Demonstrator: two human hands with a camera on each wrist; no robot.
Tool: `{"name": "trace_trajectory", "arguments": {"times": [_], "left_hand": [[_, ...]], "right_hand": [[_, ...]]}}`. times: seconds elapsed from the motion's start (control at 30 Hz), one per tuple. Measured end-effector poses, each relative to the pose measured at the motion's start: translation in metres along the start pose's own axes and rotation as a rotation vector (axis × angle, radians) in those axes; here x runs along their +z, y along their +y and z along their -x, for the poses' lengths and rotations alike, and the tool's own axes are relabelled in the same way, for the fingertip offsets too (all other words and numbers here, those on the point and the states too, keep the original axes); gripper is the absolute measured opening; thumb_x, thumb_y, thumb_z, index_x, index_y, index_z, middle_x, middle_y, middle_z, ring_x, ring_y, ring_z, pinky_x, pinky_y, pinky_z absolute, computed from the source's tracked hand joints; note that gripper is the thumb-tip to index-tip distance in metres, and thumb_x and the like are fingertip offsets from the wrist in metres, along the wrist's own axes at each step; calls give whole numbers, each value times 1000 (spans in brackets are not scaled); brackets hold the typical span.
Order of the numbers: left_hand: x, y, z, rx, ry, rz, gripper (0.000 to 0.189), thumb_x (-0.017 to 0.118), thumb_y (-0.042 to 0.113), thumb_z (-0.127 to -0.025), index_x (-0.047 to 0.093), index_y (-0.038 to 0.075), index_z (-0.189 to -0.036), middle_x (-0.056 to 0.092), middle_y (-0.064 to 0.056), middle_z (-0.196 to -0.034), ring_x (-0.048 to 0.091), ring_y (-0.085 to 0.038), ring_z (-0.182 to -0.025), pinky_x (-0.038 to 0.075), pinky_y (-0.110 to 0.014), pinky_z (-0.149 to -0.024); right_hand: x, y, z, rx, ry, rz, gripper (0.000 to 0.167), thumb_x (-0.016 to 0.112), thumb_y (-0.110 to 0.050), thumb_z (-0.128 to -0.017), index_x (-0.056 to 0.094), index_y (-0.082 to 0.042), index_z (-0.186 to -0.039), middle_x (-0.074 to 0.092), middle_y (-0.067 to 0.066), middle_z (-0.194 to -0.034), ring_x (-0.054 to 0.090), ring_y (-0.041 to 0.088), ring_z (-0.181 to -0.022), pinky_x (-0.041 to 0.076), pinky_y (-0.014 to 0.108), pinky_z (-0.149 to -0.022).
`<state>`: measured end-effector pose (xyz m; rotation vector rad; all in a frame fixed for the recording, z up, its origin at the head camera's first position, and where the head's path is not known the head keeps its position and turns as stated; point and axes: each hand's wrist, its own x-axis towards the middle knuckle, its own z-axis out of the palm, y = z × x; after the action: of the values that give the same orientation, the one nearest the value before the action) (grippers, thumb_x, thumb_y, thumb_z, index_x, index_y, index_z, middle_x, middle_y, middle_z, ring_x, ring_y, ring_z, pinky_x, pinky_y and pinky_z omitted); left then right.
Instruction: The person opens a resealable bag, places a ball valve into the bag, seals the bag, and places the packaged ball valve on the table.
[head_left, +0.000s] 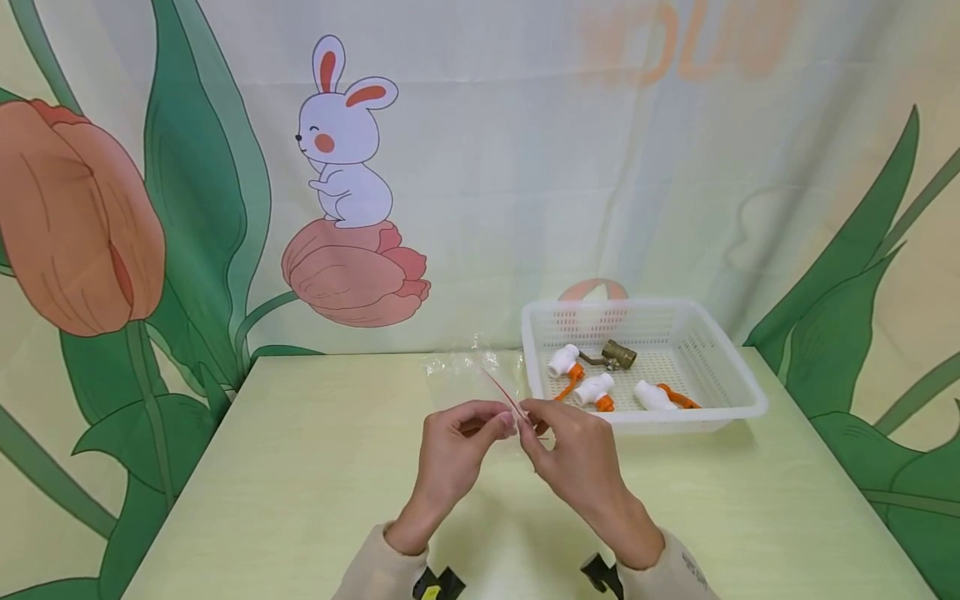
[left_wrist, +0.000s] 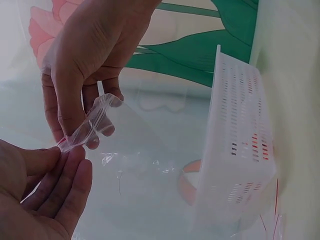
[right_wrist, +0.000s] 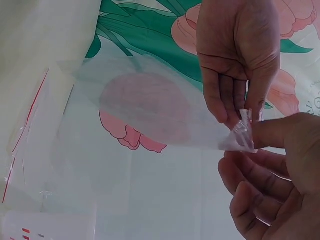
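Both hands meet over the table, pinching the top edge of a clear zip bag (right_wrist: 150, 100) with a red line along its mouth. My left hand (head_left: 453, 446) grips one side between thumb and fingertips. From the other side my right hand (head_left: 581, 458) pinches the same edge, the two sets of fingertips nearly touching. The left wrist view shows the bunched plastic (left_wrist: 92, 122) between the hands. In the right wrist view the rest of the bag hangs out flat and looks to have nothing in it. Whether its mouth is parted I cannot tell.
A white perforated basket (head_left: 738, 408) stands at the back right. It holds white valve fittings (head_left: 595, 388) with orange handles and a brass valve (head_left: 619, 355). Beside it lie more clear bags (right_wrist: 30, 115) with red lines. A printed curtain (head_left: 480, 208) hangs behind the table (head_left: 300, 483).
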<state>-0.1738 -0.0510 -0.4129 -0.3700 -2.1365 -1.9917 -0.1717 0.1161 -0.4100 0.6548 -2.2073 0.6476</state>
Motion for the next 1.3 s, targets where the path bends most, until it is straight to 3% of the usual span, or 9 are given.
{"name": "trace_trajectory", "arguments": {"times": [0.27, 0.57, 0.77, 0.93, 1.07, 1.3], "left_hand": [[-1, -2, 1, 21, 18, -56, 6, 74, 10, -86, 77, 9, -92, 76, -8, -85, 71, -12, -71, 60, -26, -69], [0, -2, 3, 23, 4, -87, 6, 74, 9, -87, 77, 9, -91, 75, -7, -80, 70, -10, -68, 59, -25, -69], [1, -5, 3, 81, 6, -137, 4, 74, 10, -87, 77, 9, -89, 75, -5, -78, 70, -8, -66, 58, -24, -67], [0, -7, 4, 103, 32, -155, 4, 72, 10, -89, 76, 9, -89, 74, -4, -77, 71, -13, -67, 58, -23, -67], [0, -2, 6, 66, 34, -115, 4, 68, 5, -91, 71, 3, -93, 74, -12, -81, 72, -21, -71, 59, -23, -67], [0, -10, 5, 76, 31, -129, 8, 68, 3, -90, 72, 5, -97, 73, -9, -80, 69, -12, -65, 59, -25, -65]], "right_hand": [[-3, 1, 2, -16, -100, 32, 43, 80, -15, -70, 70, -15, -112, 70, -9, -77, 64, 4, -63, 43, 20, -50], [0, 3, 3, 9, -12, 28, 19, 73, -10, -75, 70, -14, -93, 70, -7, -68, 63, 4, -59, 43, 20, -48], [0, 4, 2, 43, 37, 24, 12, 68, -9, -77, 69, -14, -88, 68, -9, -63, 59, 2, -53, 35, 17, -45], [-2, 3, 1, 94, 20, -14, 5, 71, -10, -83, 70, -15, -82, 68, -8, -63, 62, 3, -55, 40, 18, -48], [-2, 3, 1, 126, -12, -16, 5, 72, -13, -86, 72, -14, -81, 68, -8, -63, 60, 2, -54, 41, 17, -50], [1, 2, 4, 140, -21, -34, 8, 73, -14, -86, 72, -14, -79, 66, -9, -60, 54, -1, -51, 37, 16, -50]]}}
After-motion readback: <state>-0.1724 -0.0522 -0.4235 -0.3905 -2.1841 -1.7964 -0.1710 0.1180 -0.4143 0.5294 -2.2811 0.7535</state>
